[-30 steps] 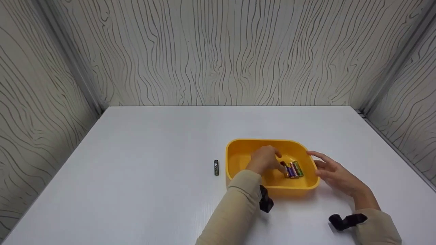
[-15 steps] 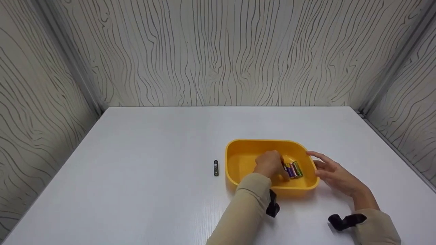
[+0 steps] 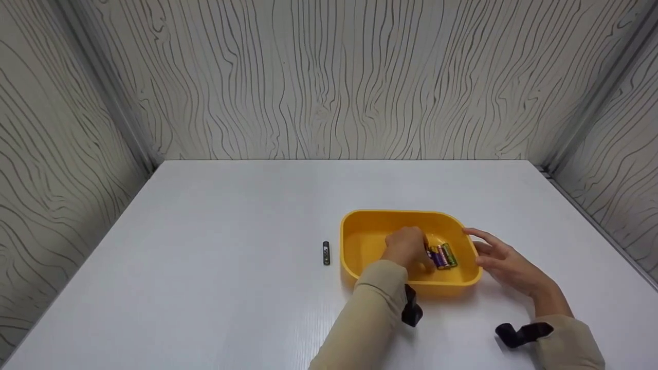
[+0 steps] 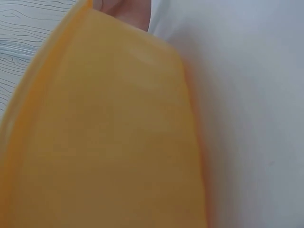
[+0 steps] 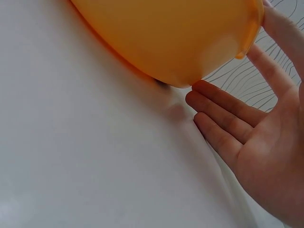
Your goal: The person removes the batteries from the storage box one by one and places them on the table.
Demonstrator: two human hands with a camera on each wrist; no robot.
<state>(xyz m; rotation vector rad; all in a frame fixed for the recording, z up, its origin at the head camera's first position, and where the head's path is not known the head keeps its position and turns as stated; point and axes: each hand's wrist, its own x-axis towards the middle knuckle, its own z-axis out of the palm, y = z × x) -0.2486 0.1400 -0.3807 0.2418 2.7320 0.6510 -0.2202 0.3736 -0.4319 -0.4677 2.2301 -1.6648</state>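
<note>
A yellow plastic bin (image 3: 362, 246) stands on the table, its outer wall filling much of the left wrist view. My left hand (image 3: 407, 246) reaches down into it, fingers bent at the left end of a row of several small batteries (image 3: 442, 256) with purple, pink and green wrappers. It pinches a dark-ended battery (image 3: 426, 247) there, mostly hidden by the fingers. Fairly straight fingers of my right hand (image 3: 506, 262) touch the bin's right wall and rim from outside; in the right wrist view the lower fingers (image 5: 223, 114) are extended beside the wall.
A single dark battery (image 3: 326, 253) lies on the white table (image 3: 205, 257), just left of the bin. Patterned panels (image 3: 318, 77) rise behind the table and at both sides.
My left hand has moved slightly right and down within the bin, its index finger now bent down to the batteries. My right hand and the bin keep their places.
</note>
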